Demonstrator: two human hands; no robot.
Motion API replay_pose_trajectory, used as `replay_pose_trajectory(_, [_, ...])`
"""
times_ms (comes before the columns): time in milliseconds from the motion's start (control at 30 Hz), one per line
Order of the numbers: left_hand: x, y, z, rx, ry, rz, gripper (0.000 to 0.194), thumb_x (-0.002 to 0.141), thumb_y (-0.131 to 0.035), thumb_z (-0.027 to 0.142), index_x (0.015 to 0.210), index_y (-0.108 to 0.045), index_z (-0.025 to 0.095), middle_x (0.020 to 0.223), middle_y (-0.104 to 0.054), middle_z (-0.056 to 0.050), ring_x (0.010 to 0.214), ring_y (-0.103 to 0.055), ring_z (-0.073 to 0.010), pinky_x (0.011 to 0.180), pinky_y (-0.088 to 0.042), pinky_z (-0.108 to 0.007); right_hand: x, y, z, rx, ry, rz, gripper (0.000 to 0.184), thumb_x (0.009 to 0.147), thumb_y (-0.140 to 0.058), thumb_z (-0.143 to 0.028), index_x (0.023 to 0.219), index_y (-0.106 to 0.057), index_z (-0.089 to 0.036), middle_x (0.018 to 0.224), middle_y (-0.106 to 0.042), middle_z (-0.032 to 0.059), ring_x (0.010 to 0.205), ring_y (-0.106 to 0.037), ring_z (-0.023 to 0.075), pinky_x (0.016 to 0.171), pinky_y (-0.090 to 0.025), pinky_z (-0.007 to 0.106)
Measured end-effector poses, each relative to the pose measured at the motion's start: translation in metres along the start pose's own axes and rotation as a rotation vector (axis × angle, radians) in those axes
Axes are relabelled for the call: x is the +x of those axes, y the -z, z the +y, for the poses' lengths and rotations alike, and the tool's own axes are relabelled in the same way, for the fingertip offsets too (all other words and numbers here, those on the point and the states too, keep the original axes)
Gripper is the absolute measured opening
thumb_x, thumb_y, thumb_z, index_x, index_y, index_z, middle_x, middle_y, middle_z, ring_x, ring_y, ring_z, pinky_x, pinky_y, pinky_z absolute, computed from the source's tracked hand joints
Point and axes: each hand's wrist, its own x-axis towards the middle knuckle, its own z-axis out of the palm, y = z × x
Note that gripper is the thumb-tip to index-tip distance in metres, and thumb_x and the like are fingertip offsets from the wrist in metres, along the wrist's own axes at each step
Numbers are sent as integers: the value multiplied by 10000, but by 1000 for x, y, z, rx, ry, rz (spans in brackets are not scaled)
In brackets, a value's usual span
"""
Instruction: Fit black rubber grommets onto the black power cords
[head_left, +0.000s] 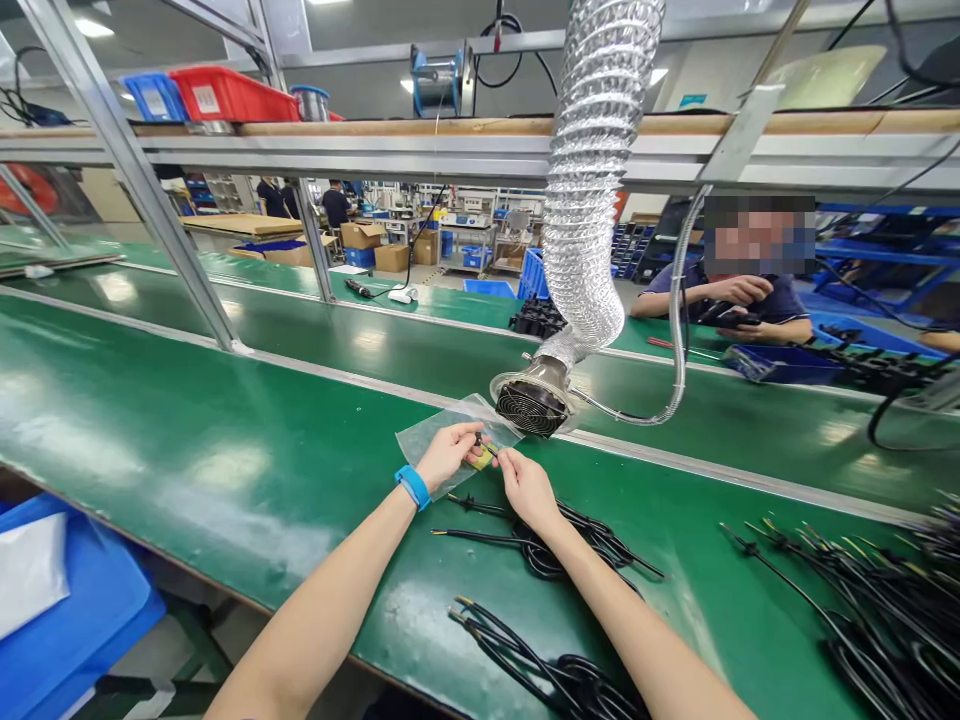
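Observation:
My left hand, with a blue band at its wrist, is closed in a pinch on a small black piece. My right hand is closed beside it, fingertips pinching a thin black cable that runs toward the left hand. Under my fingers lies a clear plastic bag with a yellow piece showing at it. Whether the yellow piece is inside the bag I cannot tell. Just beyond both hands hangs a round fume extractor fan. Coiled black cables lie beneath my right wrist.
More black cables with bare ends lie near the front and in a large heap at right. A silver flexible duct hangs from above. Metal posts rise from the green bench. Across it, a co-worker's hands hold a dark part.

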Motion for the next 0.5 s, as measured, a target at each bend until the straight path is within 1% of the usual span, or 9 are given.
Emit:
replay_pose_trajectory(100, [1, 0, 1, 7, -21, -6, 332, 848, -620, 214, 1151, -640, 79, 970, -729, -130, 723, -660, -149, 673, -555, -279, 1, 0, 0, -10, -9, -4, 387, 957, -288, -364, 791, -602, -212, 665, -643, 28, 604, -593, 178, 613, -389, 252])
replay_pose_trajectory(200, [0, 0, 2, -14, -28, -9, 282, 836, -631, 210, 1086, -661, 84, 931, -729, -115, 697, -649, -132, 651, -549, -256, 1, -1, 0, -3, -12, 5, 395, 960, -285, -368, 780, -600, -211, 659, -639, 28, 603, -592, 179, 608, -389, 254])
replay_pose_trajectory(300, [0, 0, 2, -22, -43, -8, 271, 810, -659, 215, 1050, -681, 92, 930, -726, -108, 682, -634, -121, 628, -542, -238, 1, -1, 0, 14, -13, 9, 400, 965, -281, -367, 781, -600, -209, 681, -651, 31, 617, -602, 178, 610, -394, 252])
replay_pose_trajectory(400, [0, 1, 3, -5, -63, 1, 286, 782, -688, 241, 1033, -700, 102, 936, -728, -103, 678, -631, -124, 628, -544, -246, 1, -1, 0, 12, -14, 10, 400, 967, -282, -358, 785, -607, -210, 687, -657, 30, 616, -603, 175, 608, -398, 251])
replay_pose_trajectory(500, [0, 3, 4, 19, -74, 1, 285, 781, -682, 264, 1014, -716, 104, 885, -731, -92, 663, -635, -135, 641, -550, -267, 2, -2, 0, -6, -24, 9, 402, 966, -285, -357, 788, -614, -210, 653, -641, 23, 594, -590, 175, 602, -396, 253])
